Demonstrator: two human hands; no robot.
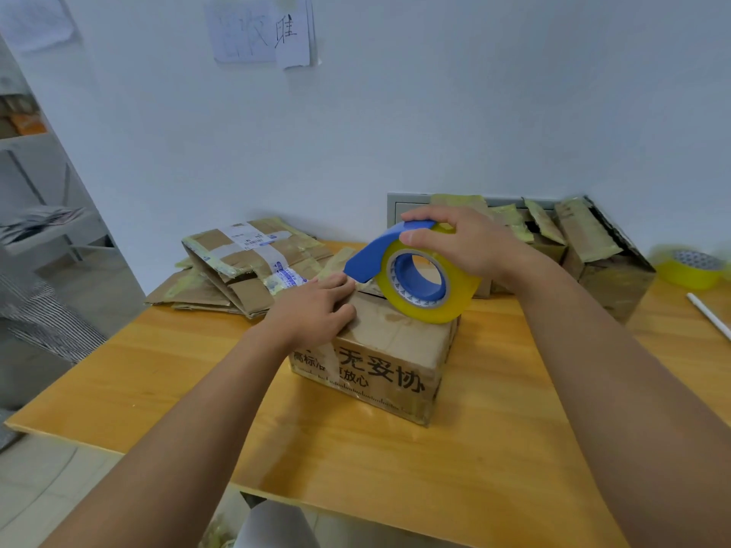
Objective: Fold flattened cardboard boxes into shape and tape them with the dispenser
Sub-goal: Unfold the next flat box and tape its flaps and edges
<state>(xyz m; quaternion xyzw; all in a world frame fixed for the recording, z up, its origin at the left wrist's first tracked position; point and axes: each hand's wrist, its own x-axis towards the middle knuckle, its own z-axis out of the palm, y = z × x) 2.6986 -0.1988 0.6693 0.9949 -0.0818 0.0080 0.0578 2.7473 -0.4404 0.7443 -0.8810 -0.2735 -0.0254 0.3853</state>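
Observation:
A folded cardboard box (395,357) with black printed characters stands on the wooden table (494,448). My right hand (470,247) grips the top of a blue tape dispenser (411,270) holding a yellowish roll, which rests on the box's top right. My left hand (316,306) lies flat, fingers straight, pressing the box's top left edge next to the dispenser's blue nose.
Flattened, taped cardboard boxes (241,267) are piled at the table's back left. Assembled boxes (593,251) stand against the wall at back right. A spare yellow tape roll (692,268) and a white pen (708,316) lie at far right. Shelving (35,183) stands left.

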